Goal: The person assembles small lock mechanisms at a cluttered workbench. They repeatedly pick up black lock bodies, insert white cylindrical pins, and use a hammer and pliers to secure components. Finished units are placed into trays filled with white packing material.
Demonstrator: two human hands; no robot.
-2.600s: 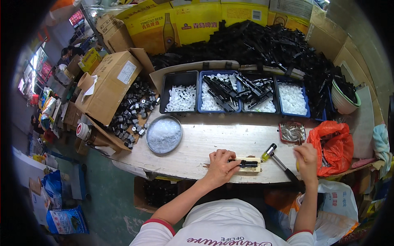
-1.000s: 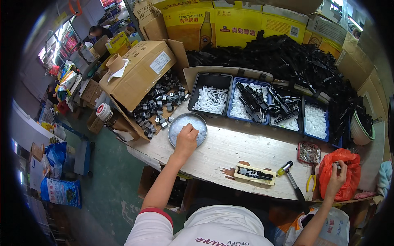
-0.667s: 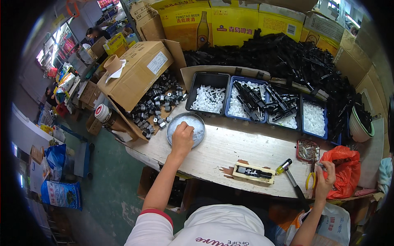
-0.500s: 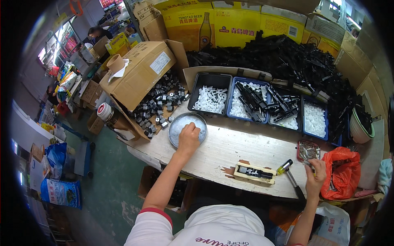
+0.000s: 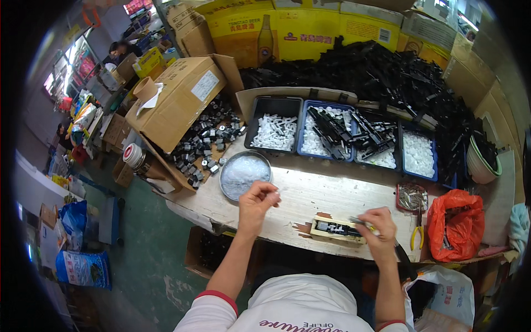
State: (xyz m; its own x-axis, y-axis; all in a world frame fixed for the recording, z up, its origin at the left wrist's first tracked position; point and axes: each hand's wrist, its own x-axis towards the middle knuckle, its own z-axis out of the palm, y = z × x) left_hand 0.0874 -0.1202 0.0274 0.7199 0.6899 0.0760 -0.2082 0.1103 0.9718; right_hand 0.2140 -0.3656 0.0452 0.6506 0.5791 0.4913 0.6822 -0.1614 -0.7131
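Observation:
My left hand (image 5: 255,207) is closed in a pinch beside the round metal tray (image 5: 222,187) of small clear pieces. A faint translucent piece (image 5: 282,191) shows at its fingertips. Over the right end of a cream holding block (image 5: 318,232), my right hand (image 5: 378,228) pinches a small metal pin (image 5: 357,220). A black part (image 5: 337,228) with a metal and white piece lies in the block. The hammer (image 5: 402,255) is mostly hidden behind my right hand; its dark handle shows.
Yellow-handled pliers (image 5: 418,232) lie near a red tray (image 5: 398,200) of metal pins and a red plastic bag (image 5: 470,216). Behind stand bins of white parts (image 5: 276,133) and a heap of black parts (image 5: 381,77). A cardboard box (image 5: 171,99) spills dark metal-ended pieces at left.
My left hand has come out of the round tray, toward me and slightly right. My right hand has moved left from beside the red tray to the holding block, uncovering the pliers.

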